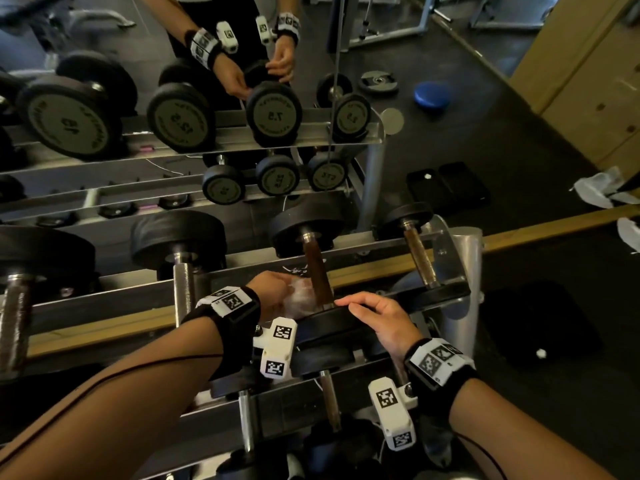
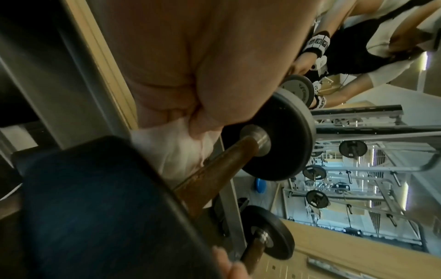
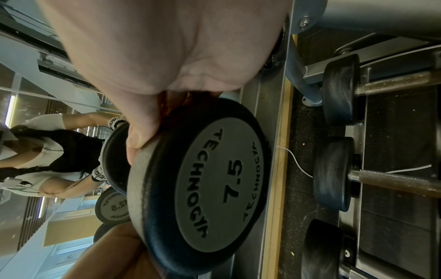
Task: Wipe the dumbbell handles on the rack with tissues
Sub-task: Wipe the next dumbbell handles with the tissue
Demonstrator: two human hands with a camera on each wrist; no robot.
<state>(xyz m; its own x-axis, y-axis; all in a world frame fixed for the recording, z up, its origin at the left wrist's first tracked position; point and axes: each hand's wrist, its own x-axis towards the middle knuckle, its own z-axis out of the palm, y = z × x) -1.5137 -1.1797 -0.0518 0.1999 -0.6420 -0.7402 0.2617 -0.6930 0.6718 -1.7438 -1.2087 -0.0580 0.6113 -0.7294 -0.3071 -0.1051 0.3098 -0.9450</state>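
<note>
A 7.5 dumbbell lies on the top rail of the rack (image 1: 114, 306), its brown handle (image 1: 317, 271) (image 2: 214, 169) pointing away from me. My left hand (image 1: 273, 292) grips a crumpled white tissue (image 1: 301, 297) (image 2: 171, 151) and holds it against the left side of that handle, close to the near head. My right hand (image 1: 374, 317) grips the near head (image 1: 329, 323) (image 3: 210, 188), fingers over its top rim and thumb (image 3: 138, 143) on its edge. The far head (image 2: 279, 139) sits by the mirror.
A heavier dumbbell with a steel handle (image 1: 183, 292) lies to the left, a small one (image 1: 420, 258) to the right at the rack's end. More dumbbells (image 3: 334, 175) fill the lower tier. A mirror (image 1: 450, 81) backs the rack. White crumpled material (image 1: 628, 233) lies on the floor at right.
</note>
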